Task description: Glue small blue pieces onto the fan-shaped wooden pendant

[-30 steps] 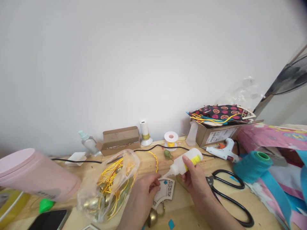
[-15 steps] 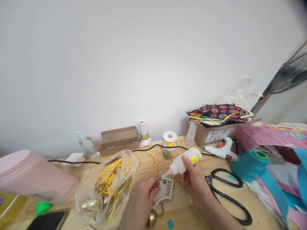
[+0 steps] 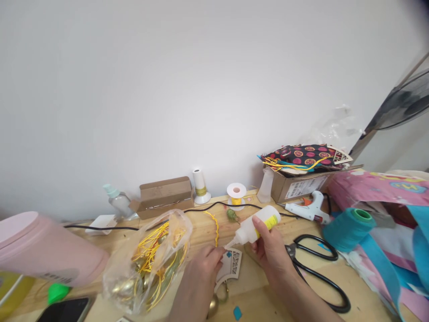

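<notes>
Your right hand (image 3: 268,243) wraps its fingers round a white, yellow-labelled plastic bottle (image 3: 250,230), nozzle angled down to the pale, fan-shaped openwork piece (image 3: 229,265) your left hand (image 3: 208,264), fingertips partly hidden, seemingly pinches.

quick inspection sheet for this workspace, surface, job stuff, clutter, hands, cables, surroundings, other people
Surface: wooden tabletop, small blue piece lying near the front
Job's things: white squeeze bottle, tilted nozzle-down, and pale fan-shaped piece with lattice end
Clutter: plastic bag of yellow cords and brass-coloured bells, black-handled scissors, white glue gun, teal thread cone, pink tumbler, phone cut off by the frame
Hands: right hand grips the bottle; left hand covers the piece's left end, exact grip unclear
Cables: black cable across the back of the table
Surroundings: pale wall behind; apparent fan at the right edge
Other people: nothing seen
</notes>
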Available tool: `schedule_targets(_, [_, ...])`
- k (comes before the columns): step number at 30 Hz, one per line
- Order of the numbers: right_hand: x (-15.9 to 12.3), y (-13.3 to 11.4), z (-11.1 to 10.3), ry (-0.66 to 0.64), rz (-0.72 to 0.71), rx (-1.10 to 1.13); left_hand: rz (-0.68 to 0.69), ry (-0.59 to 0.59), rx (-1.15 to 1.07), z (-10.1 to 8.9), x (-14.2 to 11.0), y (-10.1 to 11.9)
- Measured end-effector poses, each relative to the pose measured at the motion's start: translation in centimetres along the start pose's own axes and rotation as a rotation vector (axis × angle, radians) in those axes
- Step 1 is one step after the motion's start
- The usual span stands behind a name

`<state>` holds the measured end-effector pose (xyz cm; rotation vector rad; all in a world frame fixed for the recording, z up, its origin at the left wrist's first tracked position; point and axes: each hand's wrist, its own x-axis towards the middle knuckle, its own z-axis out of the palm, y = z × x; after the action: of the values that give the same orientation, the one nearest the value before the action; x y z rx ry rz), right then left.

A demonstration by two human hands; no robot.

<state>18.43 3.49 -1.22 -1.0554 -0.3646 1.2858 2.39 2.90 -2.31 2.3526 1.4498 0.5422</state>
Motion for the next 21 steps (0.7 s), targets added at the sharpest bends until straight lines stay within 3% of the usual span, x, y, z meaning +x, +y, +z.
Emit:
schedule_targets(6, [-0.2, 0.0, 0.0, -0.009, -0.008, -0.017, 0.053, -0.027, 0.045, -0.4, 0.1, 0.2])
schedule_targets(13, [-0.3, -0.2, 0.1, -0.007, -0.006, -0.021, 0.000, -0.026, 0.001, -0.4, 0.7, 0.1])
schedule_targets(19, [-0.2, -0.4, 0.0, -0.011, -0.010, 0.002, -0.026, -0.016, -0.052, -2.2, 0.1, -0.4])
schedule_targets(21, [-0.2, -0.4, 0.1, -0.013, -0.013, 0.007, 0.020, -0.022, -0.051, -2.7, -0.6, -1.0])
